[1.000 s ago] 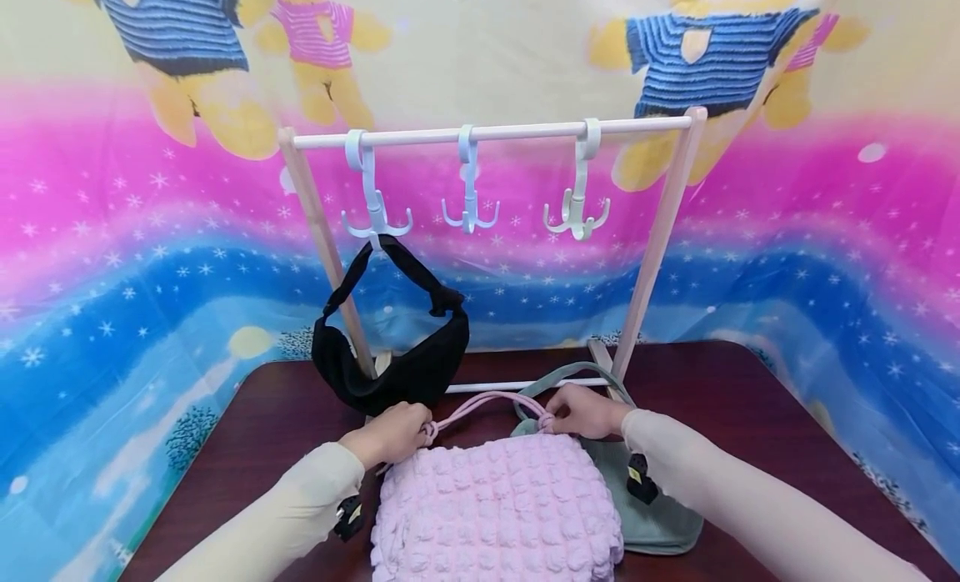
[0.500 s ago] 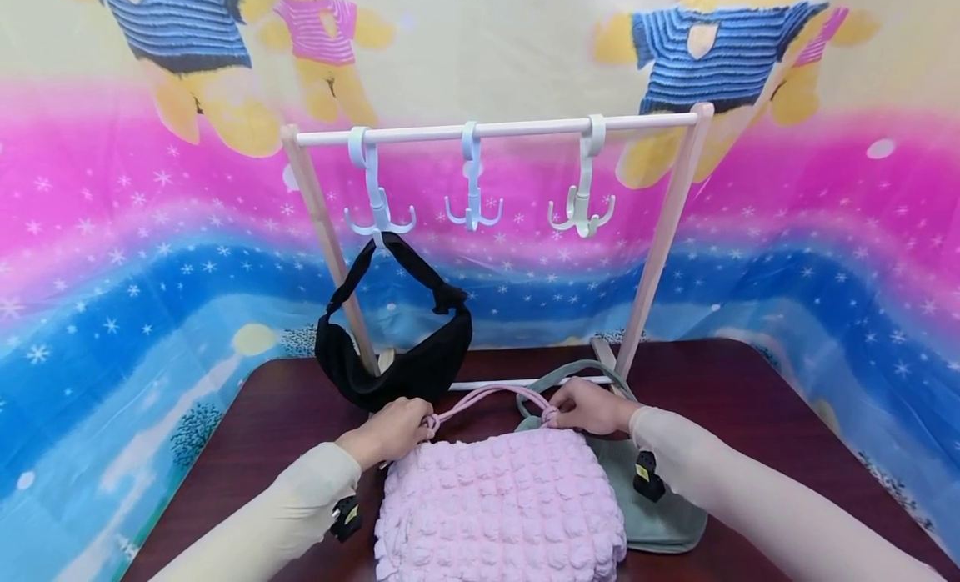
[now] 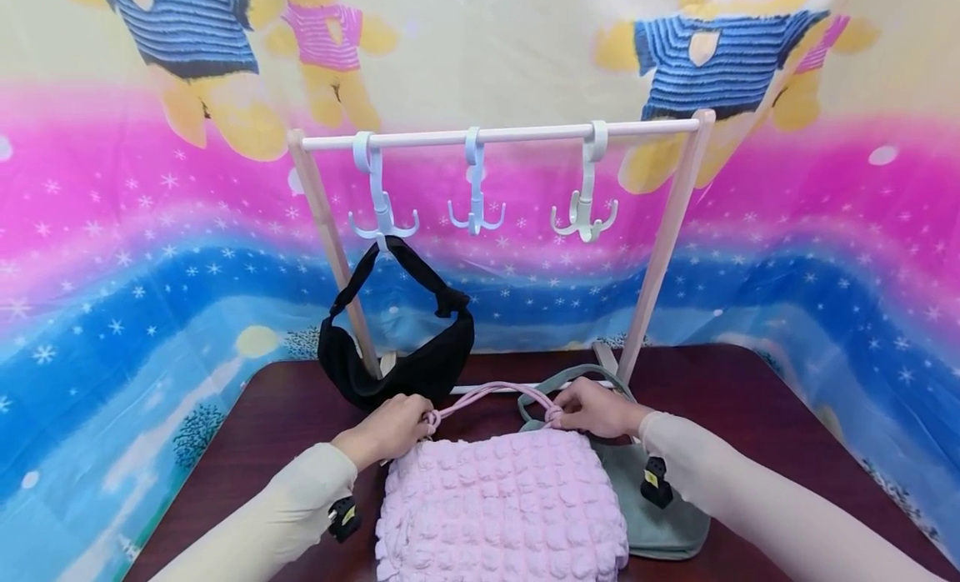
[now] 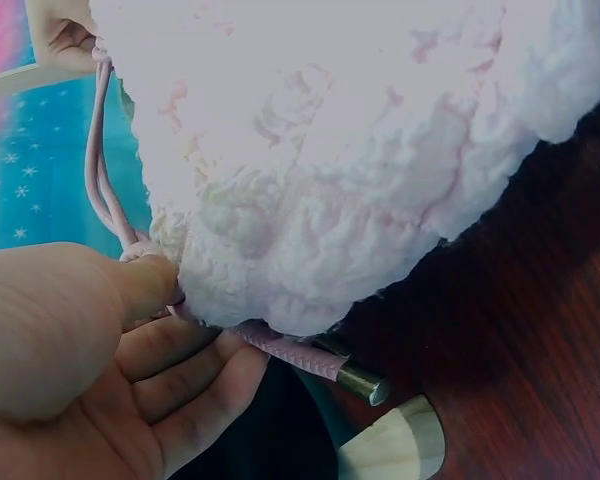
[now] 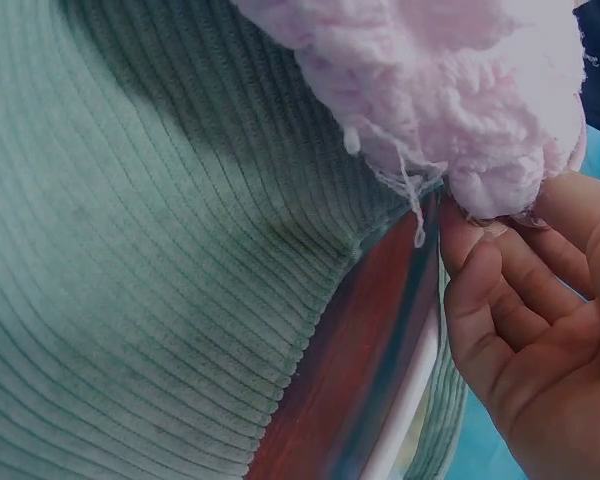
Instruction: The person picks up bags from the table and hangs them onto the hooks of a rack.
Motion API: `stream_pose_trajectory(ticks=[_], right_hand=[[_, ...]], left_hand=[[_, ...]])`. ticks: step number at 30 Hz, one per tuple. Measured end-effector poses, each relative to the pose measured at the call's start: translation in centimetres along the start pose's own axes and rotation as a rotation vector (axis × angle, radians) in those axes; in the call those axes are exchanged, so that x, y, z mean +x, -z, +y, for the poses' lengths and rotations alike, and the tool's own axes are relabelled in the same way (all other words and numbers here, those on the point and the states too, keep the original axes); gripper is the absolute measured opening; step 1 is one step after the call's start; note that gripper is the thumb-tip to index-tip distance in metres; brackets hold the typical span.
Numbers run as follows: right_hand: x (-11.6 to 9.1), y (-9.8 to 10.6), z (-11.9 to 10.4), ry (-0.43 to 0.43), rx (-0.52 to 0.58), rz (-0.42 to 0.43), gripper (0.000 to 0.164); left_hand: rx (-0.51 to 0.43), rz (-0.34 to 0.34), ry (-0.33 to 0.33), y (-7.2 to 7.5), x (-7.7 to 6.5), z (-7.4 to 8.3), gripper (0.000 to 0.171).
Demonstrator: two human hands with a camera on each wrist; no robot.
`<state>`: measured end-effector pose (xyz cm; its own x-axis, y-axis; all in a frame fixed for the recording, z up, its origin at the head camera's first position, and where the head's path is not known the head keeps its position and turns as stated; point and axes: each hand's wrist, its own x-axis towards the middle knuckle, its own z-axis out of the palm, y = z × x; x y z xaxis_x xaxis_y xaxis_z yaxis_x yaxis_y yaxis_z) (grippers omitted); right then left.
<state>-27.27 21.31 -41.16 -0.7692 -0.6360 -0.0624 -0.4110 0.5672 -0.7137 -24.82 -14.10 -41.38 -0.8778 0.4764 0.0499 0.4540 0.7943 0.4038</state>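
A pink puffy handbag (image 3: pixel 502 503) hangs between both hands at the front of the table, its thin double-cord handle (image 3: pixel 491 388) arching up. My left hand (image 3: pixel 390 429) pinches the bag's top left corner by the handle knot; in the left wrist view a pink cord end (image 4: pixel 320 362) with a metal tip pokes out below the fingers. At the top right corner my right hand (image 3: pixel 596 408) pinches the other knot. Behind the pink bag lies a green corduroy bag (image 3: pixel 663 507), partly covered, its strap (image 3: pixel 577 372) looping up near the right hand.
A wooden rack (image 3: pixel 660 257) stands at the back, with a white top bar (image 3: pixel 536 133). From it hang a left hook (image 3: pixel 381 203), a middle hook (image 3: pixel 476 194) and a right hook (image 3: pixel 585 198). A black bag (image 3: pixel 401 369) hangs on the left one. The table (image 3: pixel 247 449) is dark red.
Both hands keep their hold on the pink bag, which stays nearly in place. The whole view has shifted slightly; the black bag and hooks stand as before.
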Motion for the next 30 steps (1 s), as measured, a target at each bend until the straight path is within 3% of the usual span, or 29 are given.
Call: stream_pose_trajectory(ticks=[13,22,30], right_hand=[[-0.3,0.3,-0.5,0.056,-0.017,0.032,0.017],[-0.5,0.5,-0.8,0.075,-0.045,0.057,0.012],[-0.8,0.9,-1.3,0.103,-0.005,0.047,0.016]], left_hand=[[-0.035,-0.017,0.081,1.0,-0.4,0.8,0.005],[-0.029,-0.010,0.056,1.5,-0.7,1.0,0.005],[-0.032,-0.020,0.038,2.1,-0.8,1.1,0.009]])
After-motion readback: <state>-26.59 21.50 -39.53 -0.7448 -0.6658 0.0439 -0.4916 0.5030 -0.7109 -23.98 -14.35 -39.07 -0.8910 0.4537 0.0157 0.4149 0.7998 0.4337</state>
